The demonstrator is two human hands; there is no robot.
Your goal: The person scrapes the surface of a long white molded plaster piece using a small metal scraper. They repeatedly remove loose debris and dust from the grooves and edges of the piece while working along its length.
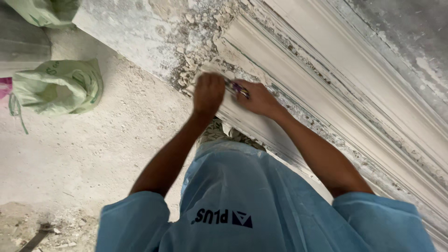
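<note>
Looking down from the head camera, the person stood close against a wall base, both arms stretched forward to a pale moulded skirting [298, 88] whose paint had flaked away in scabs. The left hand [208, 93] was curled into a fist, pressed against the upper edge of the moulding; what it gripped, if anything, could not be told. The right hand [258, 99] was closed round a small scraping tool [237, 88] with a purple handle, its working end hidden between the two hands, which sat just beside one another. That tool looked light and stiff, best held along the handle as it was, with the other hand steadying near the tip. The old paint and plaster seemed brittle, likely to crumble in chips rather than peel, and loose fragments [193, 60] already lay scattered just above the hands. A blue shirt [261, 200] filled the lower frame. On the dusty floor [93, 158] well apart to the left lay two pale green sacks [58, 86], one partly cut off by the upper edge.
</note>
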